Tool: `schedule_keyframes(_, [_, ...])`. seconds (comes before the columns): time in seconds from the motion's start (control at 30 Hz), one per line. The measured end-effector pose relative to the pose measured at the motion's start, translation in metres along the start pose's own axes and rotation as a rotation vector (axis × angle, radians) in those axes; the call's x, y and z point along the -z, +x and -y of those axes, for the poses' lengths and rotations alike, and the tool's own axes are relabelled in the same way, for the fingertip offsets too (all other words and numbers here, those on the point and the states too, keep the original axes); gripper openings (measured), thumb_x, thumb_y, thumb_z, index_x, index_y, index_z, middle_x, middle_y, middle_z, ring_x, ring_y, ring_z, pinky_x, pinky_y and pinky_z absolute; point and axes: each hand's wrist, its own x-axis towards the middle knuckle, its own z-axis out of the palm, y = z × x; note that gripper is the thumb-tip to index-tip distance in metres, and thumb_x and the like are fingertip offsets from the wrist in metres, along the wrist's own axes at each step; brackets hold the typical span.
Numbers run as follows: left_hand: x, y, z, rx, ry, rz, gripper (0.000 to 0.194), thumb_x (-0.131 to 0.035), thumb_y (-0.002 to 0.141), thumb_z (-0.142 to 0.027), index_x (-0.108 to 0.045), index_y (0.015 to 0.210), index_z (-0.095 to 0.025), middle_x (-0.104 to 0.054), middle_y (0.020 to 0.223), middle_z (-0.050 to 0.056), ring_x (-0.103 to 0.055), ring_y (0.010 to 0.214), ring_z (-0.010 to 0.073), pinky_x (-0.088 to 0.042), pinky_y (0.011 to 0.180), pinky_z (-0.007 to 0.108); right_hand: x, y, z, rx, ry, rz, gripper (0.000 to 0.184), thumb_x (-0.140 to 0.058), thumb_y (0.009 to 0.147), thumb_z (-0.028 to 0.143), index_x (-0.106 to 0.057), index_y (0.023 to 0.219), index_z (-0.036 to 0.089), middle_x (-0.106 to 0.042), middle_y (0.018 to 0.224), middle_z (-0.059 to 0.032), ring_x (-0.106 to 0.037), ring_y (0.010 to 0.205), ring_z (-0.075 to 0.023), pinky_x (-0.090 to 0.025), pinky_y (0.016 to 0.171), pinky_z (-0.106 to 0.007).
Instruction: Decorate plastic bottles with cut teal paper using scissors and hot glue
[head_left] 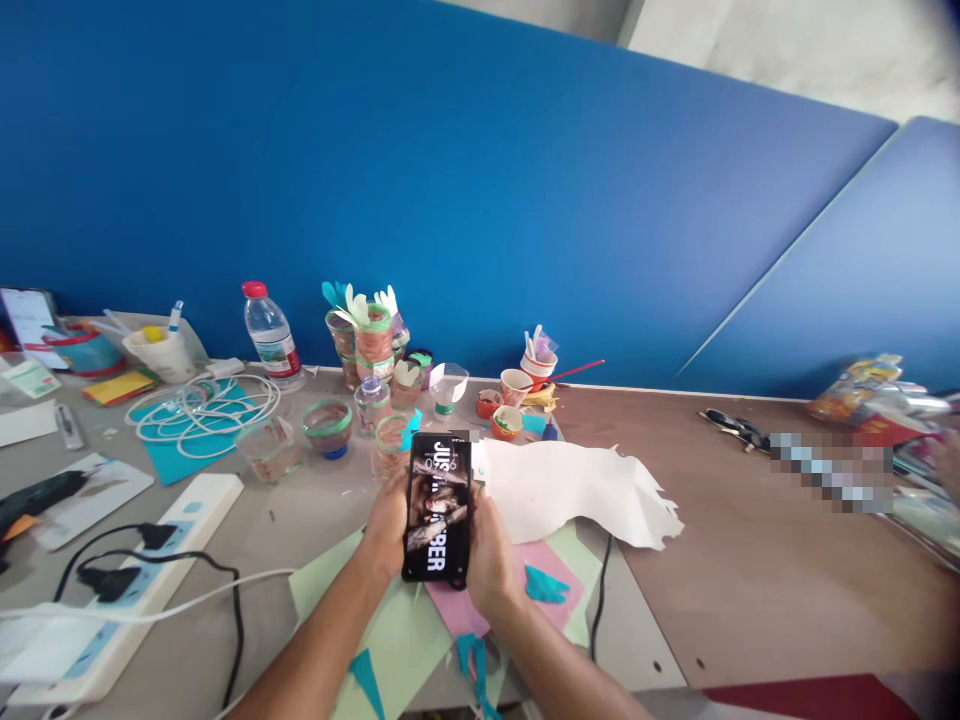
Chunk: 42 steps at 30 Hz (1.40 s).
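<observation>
A black smartphone [437, 510] is held upright in front of me, its lock screen lit with a picture and large white letters. My left hand [386, 525] is wrapped round its left edge, and my right hand [489, 555] grips the right edge. Below the phone lie pale green paper sheets [405, 650], a pink sheet [564, 590] and blue paper scraps [546, 584]. A torn white paper piece [577, 490] extends to the right from behind the phone.
Decorated plastic cups [373, 345], a water bottle [271, 335] and paper cups [516, 385] stand along the blue partition [450, 180]. At left are a coiled white cable [202, 410], a power strip [150, 590] and a black glue gun [41, 495]. Scissors [731, 428] lie at right.
</observation>
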Motion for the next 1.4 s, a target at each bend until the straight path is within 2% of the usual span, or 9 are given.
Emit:
schedule_keyframes(0.13, [-0.001,-0.001,-0.002,-0.006,0.024,-0.038,0.014,-0.068,0.072,-0.023,-0.06,0.079,-0.015,-0.07,0.066,0.004,-0.067,0.06,0.0201,-0.054,0.066,0.033,-0.005,-0.001,0.004,-0.047,0.064,0.038,0.053,-0.06,0.071,0.068,-0.066,0.099,0.024,-0.071,0.093,-0.0022,-0.063,0.09,-0.0243,-0.049,0.081,-0.037])
schedule_keyframes(0.27, [-0.002,-0.003,-0.003,-0.008,0.009,-0.084,0.014,-0.069,0.071,-0.022,-0.06,0.079,-0.015,-0.067,0.062,0.001,-0.062,0.051,0.016,-0.05,0.059,0.03,-0.002,0.0,0.005,-0.001,0.011,0.068,0.052,-0.053,0.076,0.068,-0.065,0.099,0.023,-0.071,0.094,-0.0053,-0.064,0.089,-0.0263,-0.05,0.078,-0.04])
schedule_keyframes(0.43, [0.0,-0.002,-0.002,-0.06,0.026,-0.084,0.016,-0.071,0.068,-0.024,-0.061,0.077,-0.015,-0.069,0.067,0.002,-0.062,0.054,0.0156,-0.048,0.058,0.027,0.004,-0.002,0.003,0.036,-0.176,0.114,0.033,-0.058,0.078,0.037,-0.061,0.106,0.021,-0.068,0.096,-0.0045,-0.062,0.09,-0.0239,-0.049,0.078,-0.036])
schedule_keyframes(0.53, [0.001,-0.001,-0.002,-0.103,0.09,-0.093,0.016,-0.072,0.067,-0.024,-0.061,0.076,-0.015,-0.069,0.066,0.002,-0.062,0.054,0.0161,-0.048,0.057,0.028,0.002,-0.006,0.006,0.071,-0.323,0.121,0.047,-0.061,0.066,0.019,-0.056,0.113,0.022,-0.066,0.099,-0.0017,-0.06,0.092,-0.0217,-0.048,0.081,-0.033])
schedule_keyframes(0.7, [-0.002,-0.005,-0.002,-0.113,0.158,-0.048,0.02,-0.071,0.067,-0.029,-0.063,0.079,-0.015,-0.071,0.072,0.004,-0.065,0.059,0.0191,-0.049,0.057,0.029,-0.001,-0.004,0.005,0.115,-0.425,0.084,0.037,-0.057,0.074,0.026,-0.055,0.111,0.024,-0.065,0.102,-0.0016,-0.058,0.098,-0.0214,-0.047,0.087,-0.034])
schedule_keyframes(0.87, [-0.007,-0.009,0.0,-0.117,0.134,-0.103,0.021,-0.074,0.062,-0.028,-0.062,0.073,-0.015,-0.066,0.06,-0.001,-0.059,0.048,0.0138,-0.044,0.05,0.024,-0.001,-0.001,-0.002,0.153,-0.54,-0.056,0.032,-0.057,0.074,0.027,-0.055,0.105,0.021,-0.064,0.097,-0.003,-0.059,0.092,-0.0215,-0.047,0.085,-0.035])
schedule_keyframes(0.97, [-0.004,-0.007,0.0,-0.115,0.132,-0.094,0.02,-0.074,0.063,-0.027,-0.062,0.074,-0.015,-0.068,0.064,0.0,-0.061,0.052,0.0146,-0.045,0.052,0.025,0.0,-0.002,0.001,0.143,-0.486,-0.011,0.031,-0.056,0.075,0.027,-0.056,0.106,0.022,-0.065,0.097,-0.003,-0.059,0.093,-0.0219,-0.047,0.085,-0.035])
schedule_keyframes(1.17, [0.001,0.001,-0.002,-0.039,0.028,-0.093,0.018,-0.071,0.068,-0.027,-0.059,0.076,-0.015,-0.067,0.062,0.001,-0.061,0.051,0.0163,-0.048,0.054,0.028,0.005,-0.002,0.02,0.128,-0.628,0.288,0.066,-0.056,0.059,0.009,-0.048,0.124,0.02,-0.059,0.101,-0.0025,-0.056,0.087,-0.0192,-0.049,0.077,-0.033])
schedule_keyframes(1.4, [-0.003,-0.003,-0.004,-0.037,-0.023,-0.089,0.015,-0.071,0.069,-0.023,-0.061,0.077,-0.017,-0.063,0.057,-0.004,-0.057,0.044,0.0123,-0.046,0.05,0.025,0.012,0.004,0.023,0.14,-0.828,0.297,0.091,-0.057,0.056,0.006,-0.03,0.142,0.019,-0.054,0.116,-0.0088,-0.056,0.094,-0.0228,-0.047,0.085,-0.041])
